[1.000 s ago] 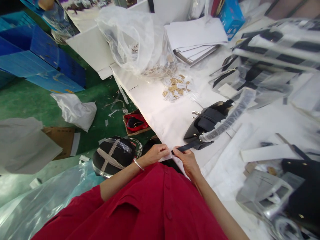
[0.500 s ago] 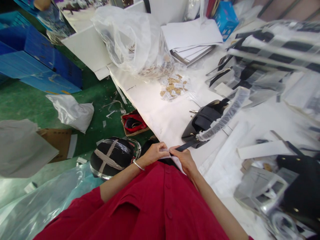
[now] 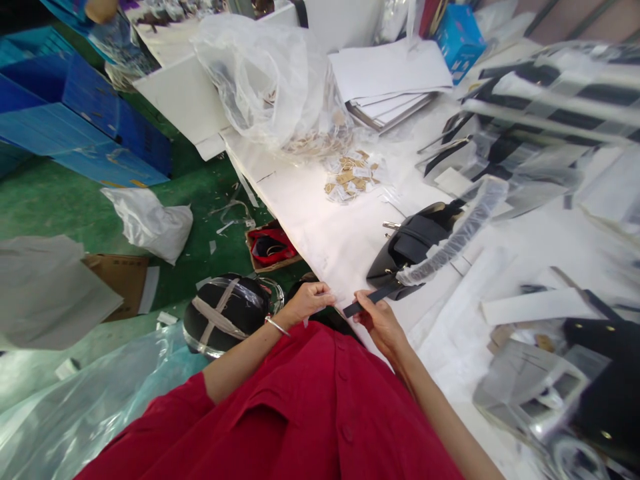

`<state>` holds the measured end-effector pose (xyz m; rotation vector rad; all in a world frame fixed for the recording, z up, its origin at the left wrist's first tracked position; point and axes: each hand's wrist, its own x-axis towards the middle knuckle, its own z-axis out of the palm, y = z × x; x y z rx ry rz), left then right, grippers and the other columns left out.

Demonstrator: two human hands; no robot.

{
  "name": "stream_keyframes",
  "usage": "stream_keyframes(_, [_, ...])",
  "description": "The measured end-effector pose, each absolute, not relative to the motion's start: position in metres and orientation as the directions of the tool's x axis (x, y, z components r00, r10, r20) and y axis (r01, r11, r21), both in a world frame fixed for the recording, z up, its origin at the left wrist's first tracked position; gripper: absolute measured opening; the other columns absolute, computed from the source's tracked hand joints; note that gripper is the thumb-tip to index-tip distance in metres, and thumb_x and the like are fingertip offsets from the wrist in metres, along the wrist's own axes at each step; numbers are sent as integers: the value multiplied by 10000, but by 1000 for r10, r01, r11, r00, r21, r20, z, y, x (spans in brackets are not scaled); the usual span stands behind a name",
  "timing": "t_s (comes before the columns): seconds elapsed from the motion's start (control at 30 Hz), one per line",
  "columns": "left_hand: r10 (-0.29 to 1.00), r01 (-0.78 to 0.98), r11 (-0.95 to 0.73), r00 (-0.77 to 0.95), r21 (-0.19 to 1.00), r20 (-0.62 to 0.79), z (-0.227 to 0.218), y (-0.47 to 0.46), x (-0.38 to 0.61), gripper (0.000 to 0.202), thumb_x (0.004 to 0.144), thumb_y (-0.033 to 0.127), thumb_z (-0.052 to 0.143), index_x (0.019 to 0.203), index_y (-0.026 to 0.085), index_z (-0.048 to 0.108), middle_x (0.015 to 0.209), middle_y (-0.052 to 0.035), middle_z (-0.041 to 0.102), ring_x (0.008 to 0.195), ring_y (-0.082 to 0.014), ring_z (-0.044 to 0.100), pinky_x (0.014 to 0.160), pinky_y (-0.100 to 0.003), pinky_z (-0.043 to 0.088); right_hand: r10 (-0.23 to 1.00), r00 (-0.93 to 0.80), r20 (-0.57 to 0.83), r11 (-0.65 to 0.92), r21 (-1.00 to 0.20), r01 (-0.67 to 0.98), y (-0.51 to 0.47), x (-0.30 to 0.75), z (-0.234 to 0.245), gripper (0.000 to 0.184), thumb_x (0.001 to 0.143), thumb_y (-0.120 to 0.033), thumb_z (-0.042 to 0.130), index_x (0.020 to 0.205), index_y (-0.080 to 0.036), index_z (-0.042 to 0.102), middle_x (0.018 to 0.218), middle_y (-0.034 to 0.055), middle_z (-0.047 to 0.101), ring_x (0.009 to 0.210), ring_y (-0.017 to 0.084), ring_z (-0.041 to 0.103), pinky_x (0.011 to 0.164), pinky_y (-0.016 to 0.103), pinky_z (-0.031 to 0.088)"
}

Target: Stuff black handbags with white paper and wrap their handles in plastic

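A black handbag (image 3: 411, 241) stands on the white table near its edge, with a wrapped handle (image 3: 453, 243) in clear, crinkled film leaning over it. From the bag a black strap (image 3: 361, 305) runs toward me, and my right hand (image 3: 379, 323) pinches it close to its free end. To the left, a small gap away, my left hand (image 3: 311, 301) has its fingers pressed together. A thin whitish scrap shows at its fingertips, too faint to tell whether it is paper or film.
Several small tags (image 3: 356, 175) lie on the table (image 3: 310, 213) beyond the bag. A clear plastic bag (image 3: 260, 80) and white sheets (image 3: 390, 67) are at the back. Wrapped bags fill the right side. A black stool (image 3: 227, 310) and an open box (image 3: 270, 247) stand below the left edge.
My hands were together at the strap's end; now they are apart. The strap's end shows bare, and the whitish piece has come away with my left hand.
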<state>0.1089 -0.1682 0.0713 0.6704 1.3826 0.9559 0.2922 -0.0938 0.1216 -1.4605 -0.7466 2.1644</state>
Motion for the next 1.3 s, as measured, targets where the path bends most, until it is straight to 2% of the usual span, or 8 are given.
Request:
stream_keyframes(0.13, [865, -290, 480, 2, 828, -501, 67, -174, 103, 450, 635, 522, 802, 775, 119, 659, 677, 7, 616, 624, -96, 502, 598, -215, 370, 589, -434, -682, -780, -621, -83, -92, 299, 128, 373, 630, -437, 863, 802, -180, 654, 583, -46, 600, 459, 73, 500, 450, 210, 411])
stream_keyframes(0.3, [870, -317, 477, 33, 820, -493, 69, -175, 101, 418, 643, 473, 824, 806, 116, 681, 759, -16, 653, 710, -120, 557, 709, -251, 425, 588, -399, -704, -801, -574, -167, -90, 300, 126, 413, 575, -339, 910, 888, -185, 688, 664, -20, 659, 592, 102, 623, 585, 221, 539])
stream_keyframes(0.53, [881, -259, 468, 64, 845, -469, 77, -173, 102, 457, 683, 525, 788, 844, 107, 700, 729, -24, 617, 614, -93, 488, 554, -219, 362, 673, -333, -660, -737, -636, -229, -92, 294, 119, 370, 566, -320, 913, 841, -186, 704, 684, -19, 677, 608, 118, 651, 626, 262, 586])
stream_keyframes(0.67, [902, -260, 429, 60, 865, -429, 74, -172, 103, 436, 720, 511, 765, 858, 104, 691, 682, -4, 578, 583, -79, 451, 535, -214, 337, 673, -319, -667, -735, -653, -184, -92, 294, 118, 382, 542, -332, 920, 818, -173, 710, 661, -12, 683, 594, 122, 653, 634, 272, 587])
stream_keyframes(0.8, [879, -241, 466, 19, 851, -476, 67, -171, 105, 452, 704, 527, 765, 852, 112, 668, 589, 43, 511, 524, -62, 397, 501, -202, 289, 663, -325, -675, -741, -652, -158, -91, 297, 116, 388, 543, -339, 919, 822, -165, 713, 680, -4, 689, 611, 133, 660, 646, 290, 590])
stream_keyframes(1.03, [853, -189, 512, -2, 838, -521, 65, -170, 106, 439, 686, 510, 772, 858, 119, 668, 614, 49, 515, 534, -57, 372, 502, -197, 269, 690, -334, -642, -722, -643, -254, -88, 296, 118, 353, 560, -327, 913, 823, -198, 717, 688, -22, 671, 628, 123, 643, 661, 292, 575])
stream_keyframes(1.17, [844, -164, 528, -2, 833, -536, 67, -169, 107, 442, 687, 517, 765, 852, 120, 663, 611, 46, 503, 538, -63, 369, 502, -200, 259, 705, -326, -630, -701, -688, -187, -89, 297, 114, 346, 569, -352, 898, 819, -190, 723, 667, -9, 668, 619, 136, 620, 668, 327, 546])
stream_keyframes(1.3, [856, -139, 514, 16, 847, -517, 65, -166, 109, 428, 700, 504, 748, 871, 121, 663, 658, 33, 535, 578, -77, 405, 532, -202, 294, 740, -282, -611, -647, -760, -50, -89, 301, 106, 376, 545, -382, 892, 819, -175, 738, 720, 16, 690, 655, 143, 590, 659, 316, 496])
